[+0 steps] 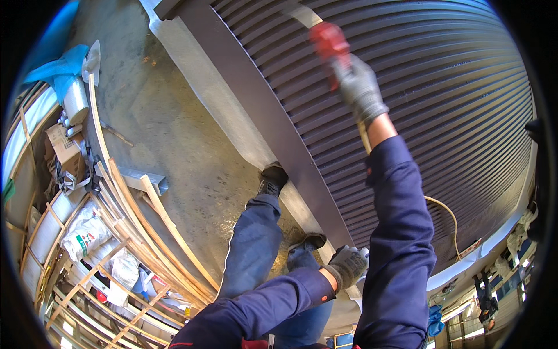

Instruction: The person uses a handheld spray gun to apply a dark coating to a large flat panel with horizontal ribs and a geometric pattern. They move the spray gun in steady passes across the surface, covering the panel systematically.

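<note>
My right hand [361, 90], in a grey work glove, is closed around a red hand tool [330, 43] over a dark corrugated metal panel [418, 87]. The tool is smeared by motion, and a pale curved piece [303, 15] sticks out from its far end; its exact kind cannot be made out. A tan hose [364, 137] runs back from this hand, partly behind my sleeve. Lower down, my left hand [347, 267], in a dark grey glove, is curled at the panel's near edge. What lies inside its fingers, if anything, is hidden.
A flat dark border beam [267, 104] edges the panel beside my feet. At left lie long wooden strips [136, 203], a metal channel [145, 179], a cardboard box [64, 145] and white bags [86, 232]. The hose's far stretch [449, 212] curves over the panel. A person [485, 299] stands at lower right.
</note>
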Tool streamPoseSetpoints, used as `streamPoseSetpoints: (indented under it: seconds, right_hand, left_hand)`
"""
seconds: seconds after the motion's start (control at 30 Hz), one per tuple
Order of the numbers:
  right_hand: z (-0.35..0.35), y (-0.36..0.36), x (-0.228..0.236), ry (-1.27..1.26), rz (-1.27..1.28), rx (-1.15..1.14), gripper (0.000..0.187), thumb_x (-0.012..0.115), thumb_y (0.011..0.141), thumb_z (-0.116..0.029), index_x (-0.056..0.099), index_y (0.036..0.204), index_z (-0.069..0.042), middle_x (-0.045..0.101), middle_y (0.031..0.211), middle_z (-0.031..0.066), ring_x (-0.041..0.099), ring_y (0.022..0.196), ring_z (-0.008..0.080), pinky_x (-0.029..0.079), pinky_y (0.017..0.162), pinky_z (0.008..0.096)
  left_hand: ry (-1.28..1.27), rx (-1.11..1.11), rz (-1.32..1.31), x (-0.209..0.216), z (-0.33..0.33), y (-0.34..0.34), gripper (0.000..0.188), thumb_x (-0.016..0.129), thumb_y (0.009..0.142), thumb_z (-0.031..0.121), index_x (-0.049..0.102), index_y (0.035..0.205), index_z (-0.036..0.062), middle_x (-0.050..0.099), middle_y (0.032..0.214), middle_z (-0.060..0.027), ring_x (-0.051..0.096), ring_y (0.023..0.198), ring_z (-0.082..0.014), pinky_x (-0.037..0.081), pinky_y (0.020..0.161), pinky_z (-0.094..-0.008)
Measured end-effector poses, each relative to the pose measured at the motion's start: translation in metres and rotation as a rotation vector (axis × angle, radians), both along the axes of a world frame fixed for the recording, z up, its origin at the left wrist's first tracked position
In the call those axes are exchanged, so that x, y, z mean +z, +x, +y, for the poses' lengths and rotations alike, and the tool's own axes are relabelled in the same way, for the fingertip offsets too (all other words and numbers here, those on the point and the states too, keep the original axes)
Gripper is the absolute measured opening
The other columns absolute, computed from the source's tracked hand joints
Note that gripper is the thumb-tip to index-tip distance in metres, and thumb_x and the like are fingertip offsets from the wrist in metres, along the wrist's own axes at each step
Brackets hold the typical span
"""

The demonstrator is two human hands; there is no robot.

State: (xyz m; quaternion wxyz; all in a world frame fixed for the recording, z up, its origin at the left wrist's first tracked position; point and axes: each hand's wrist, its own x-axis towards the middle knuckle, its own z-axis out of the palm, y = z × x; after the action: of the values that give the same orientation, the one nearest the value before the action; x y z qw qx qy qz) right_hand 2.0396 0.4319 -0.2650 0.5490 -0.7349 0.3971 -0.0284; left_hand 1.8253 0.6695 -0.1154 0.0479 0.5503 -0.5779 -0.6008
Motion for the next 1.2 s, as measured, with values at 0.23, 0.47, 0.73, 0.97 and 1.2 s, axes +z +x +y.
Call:
streamPoseSetpoints:
  seconds: [0.23, 0.47, 0.73, 0.97, 1.2]
  right_hand:
    - [-0.026, 0.008, -0.03, -0.223, 0.146, 0.003, 0.04, 0.057, 0.098, -0.043, 0.068, 0.095, -0.005, 0.068, 0.077, 0.0179, 0.067, 0.071, 0.034, 0.052, 0.068, 0.0433]
    - [0.054, 0.017, -0.064, -0.173, 0.115, 0.255, 0.035, 0.062, 0.098, -0.035, 0.067, 0.111, -0.003, 0.068, 0.078, 0.0152, 0.066, 0.069, 0.0244, 0.05, 0.068, 0.0382]
    - [-0.043, 0.065, 0.002, -0.152, 0.077, -0.49, 0.04, 0.054, 0.1, -0.043, 0.069, 0.093, -0.006, 0.066, 0.07, 0.0118, 0.064, 0.063, 0.0217, 0.051, 0.064, 0.0384]
    - [0.017, 0.074, -0.033, -0.145, 0.161, 0.287, 0.039, 0.059, 0.096, -0.043, 0.067, 0.101, -0.004, 0.067, 0.096, 0.027, 0.064, 0.095, 0.0454, 0.05, 0.08, 0.0481]
    - [-0.025, 0.096, -0.036, -0.163, 0.17, -0.182, 0.044, 0.057, 0.097, -0.046, 0.068, 0.095, -0.003, 0.067, 0.071, 0.0148, 0.065, 0.064, 0.0242, 0.05, 0.063, 0.0378]
  left_hand:
    - [0.01, 0.031, 0.048, 0.003, -0.002, 0.017, 0.03, 0.064, 0.087, 0.026, 0.064, 0.112, 0.0098, 0.068, 0.099, -0.0074, 0.067, 0.097, -0.0248, 0.051, 0.075, -0.0428]
    - [0.056, -0.055, 0.02, -0.008, 0.002, 0.008, 0.044, 0.055, 0.088, 0.038, 0.067, 0.122, 0.014, 0.065, 0.119, -0.0078, 0.058, 0.112, -0.0217, 0.043, 0.091, -0.0394]
    - [0.024, 0.17, 0.112, 0.008, -0.006, 0.048, 0.022, 0.059, 0.088, 0.021, 0.066, 0.103, 0.0062, 0.068, 0.096, -0.0105, 0.069, 0.091, -0.0273, 0.052, 0.076, -0.0402]
    - [0.001, 0.446, 0.092, -0.04, 0.031, -0.029, 0.022, 0.06, 0.087, 0.027, 0.068, 0.101, 0.0131, 0.068, 0.099, -0.0073, 0.066, 0.096, -0.026, 0.05, 0.08, -0.041]
    - [-0.01, 1.12, 0.685, -0.078, 0.043, -0.086, 0.03, 0.061, 0.086, 0.029, 0.066, 0.111, 0.0126, 0.067, 0.101, -0.0092, 0.064, 0.099, -0.0268, 0.048, 0.083, -0.0408]
